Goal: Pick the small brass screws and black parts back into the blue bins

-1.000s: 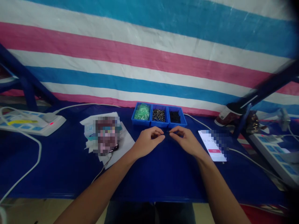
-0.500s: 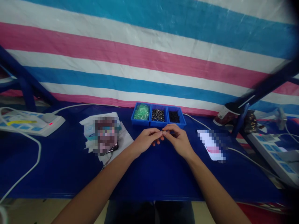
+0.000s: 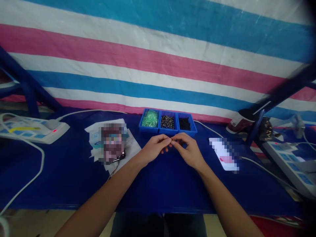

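Small part [image 3: 172,140] at right grip [image 3: 187,148]

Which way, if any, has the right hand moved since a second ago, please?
Yes: the right hand has moved left, judged against the rightmost blue bin.

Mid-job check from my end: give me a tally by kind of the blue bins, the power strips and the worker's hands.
Blue bins: 3, holding green pieces, metallic pieces and black pieces
Power strips: 2, left strip and right strip
Hands: 2, left hand and right hand
Total: 7
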Motion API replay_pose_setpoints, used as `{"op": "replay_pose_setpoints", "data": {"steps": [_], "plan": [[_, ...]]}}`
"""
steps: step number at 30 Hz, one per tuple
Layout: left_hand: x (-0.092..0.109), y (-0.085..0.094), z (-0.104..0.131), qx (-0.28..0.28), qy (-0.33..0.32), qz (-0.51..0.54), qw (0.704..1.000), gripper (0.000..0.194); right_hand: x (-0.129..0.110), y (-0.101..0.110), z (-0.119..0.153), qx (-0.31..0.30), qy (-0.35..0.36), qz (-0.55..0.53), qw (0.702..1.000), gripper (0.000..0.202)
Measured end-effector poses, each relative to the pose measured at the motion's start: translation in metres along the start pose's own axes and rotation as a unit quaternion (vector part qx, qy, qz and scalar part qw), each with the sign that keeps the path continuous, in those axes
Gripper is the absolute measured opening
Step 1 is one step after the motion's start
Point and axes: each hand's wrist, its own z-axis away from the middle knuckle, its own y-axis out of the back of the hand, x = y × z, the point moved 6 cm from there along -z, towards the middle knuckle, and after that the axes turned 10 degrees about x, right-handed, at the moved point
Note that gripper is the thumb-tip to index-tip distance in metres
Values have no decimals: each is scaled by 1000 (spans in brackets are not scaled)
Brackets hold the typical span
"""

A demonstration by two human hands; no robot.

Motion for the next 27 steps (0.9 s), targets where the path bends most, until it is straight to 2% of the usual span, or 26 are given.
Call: {"op": "replay_pose_setpoints", "data": {"steps": [5, 10, 16, 18, 20, 23, 24, 27], "plan": [[2, 0, 1, -4, -6, -18, 1000, 24, -10, 1, 1, -36, 34, 55, 997, 11], [1, -3, 2, 4, -5, -21, 1000, 28, -15, 2, 2, -38, 65, 85, 993, 14], [-1, 15, -5, 118, -17, -1, 993, 32, -1, 1, 1, -55, -27, 70, 996, 35], [0, 20, -6, 138, -23, 7, 990, 30, 6, 0, -2, -38, -72, 21, 996, 31], [1, 22, -6, 142, -30, 11, 989, 27, 14, 0, -5, 8, -115, -51, 992, 23], [2, 22, -5, 139, -35, 10, 990, 26, 26, 1, -8, 53, -155, -87, 983, 63], [2, 21, -5, 135, -33, 7, 990, 26, 29, 2, -8, 61, -159, -73, 983, 69], [2, 19, -4, 126, -26, -1, 992, 26, 35, 12, -8, 70, -150, -12, 986, 59]]}}
